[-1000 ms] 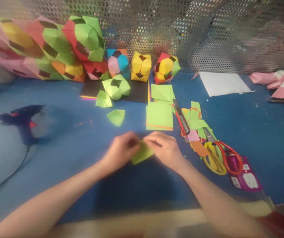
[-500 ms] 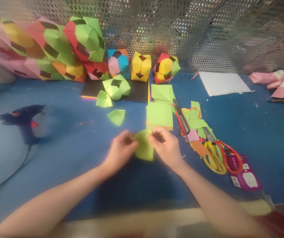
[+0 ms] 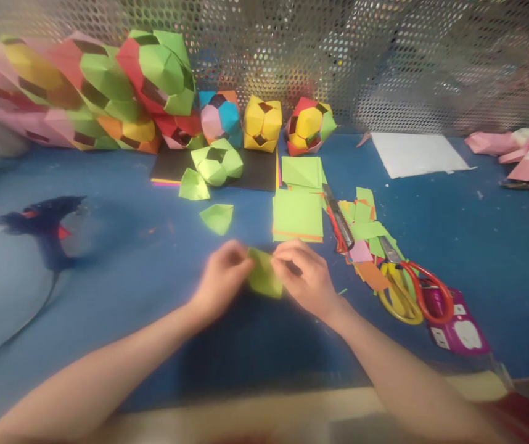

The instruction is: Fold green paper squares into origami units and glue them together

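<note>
Pinching a green paper just below the frame's centre, our left hand and right hand grip opposite sides, presumably for even control. We judge the glue gun, at middle left, set apart for safety.

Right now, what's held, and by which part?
A green paper piece: left hand at its left edge, right hand at its right edge.
</note>
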Action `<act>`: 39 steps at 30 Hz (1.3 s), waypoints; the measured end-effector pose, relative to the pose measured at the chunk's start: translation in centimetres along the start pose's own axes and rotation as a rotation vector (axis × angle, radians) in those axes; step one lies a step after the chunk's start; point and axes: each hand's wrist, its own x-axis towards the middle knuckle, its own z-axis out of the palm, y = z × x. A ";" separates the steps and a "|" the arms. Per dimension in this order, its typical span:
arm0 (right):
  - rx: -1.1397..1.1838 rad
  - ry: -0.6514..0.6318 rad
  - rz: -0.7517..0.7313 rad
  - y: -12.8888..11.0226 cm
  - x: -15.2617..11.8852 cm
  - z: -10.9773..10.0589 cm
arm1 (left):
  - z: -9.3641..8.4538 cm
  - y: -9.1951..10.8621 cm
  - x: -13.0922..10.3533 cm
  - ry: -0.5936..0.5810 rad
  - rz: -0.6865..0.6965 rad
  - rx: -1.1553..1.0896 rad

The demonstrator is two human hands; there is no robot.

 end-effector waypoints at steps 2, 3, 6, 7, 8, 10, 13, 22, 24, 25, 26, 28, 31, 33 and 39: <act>0.054 0.018 0.154 -0.1 0.1 0.0 | 0.0 0.1 -0.1 -0.012 0.004 0.025; 0.082 0.012 0.233 0.0 0.1 0.0 | 0.0 0.1 -0.1 -0.016 0.008 0.039; 0.153 -0.088 0.378 0.1 0.4 -0.1 | 0.1 0.2 -0.2 -0.020 0.024 0.073; 0.161 -0.132 0.389 0.1 0.5 -0.1 | 0.1 0.2 -0.2 -0.020 0.029 0.081; 0.161 -0.168 0.392 0.2 0.6 -0.1 | 0.1 0.2 -0.2 -0.022 0.033 0.087; 0.151 -0.194 0.389 0.1 0.7 -0.2 | 0.2 0.3 -0.2 -0.027 0.039 0.090; 0.152 -0.170 0.388 0.1 0.7 -0.2 | 0.2 0.4 -0.2 -0.042 0.047 0.081; 0.165 -0.103 0.376 0.0 0.5 0.0 | 0.2 0.4 -0.1 -0.054 0.069 0.073; 0.185 -0.123 0.385 0.0 0.5 -0.1 | 0.2 0.4 -0.1 -0.048 0.078 0.072; 0.207 -0.137 0.397 -0.1 0.5 -0.2 | 0.2 0.3 -0.1 -0.046 0.083 0.072; 0.234 -0.153 0.416 0.0 0.5 -0.3 | 0.2 0.3 -0.1 -0.045 0.086 0.072; 0.275 -0.181 0.454 0.1 0.6 -0.4 | 0.2 0.3 -0.1 -0.045 0.092 0.074; 0.260 -0.197 0.430 0.3 0.6 -0.4 | 0.3 0.4 0.0 -0.047 0.106 0.077; 0.225 -0.195 0.378 0.4 0.6 -0.3 | 0.4 0.5 0.0 -0.041 0.116 0.078; 0.174 -0.132 0.369 0.5 0.7 0.3 | 0.6 0.7 0.1 -0.006 0.117 0.098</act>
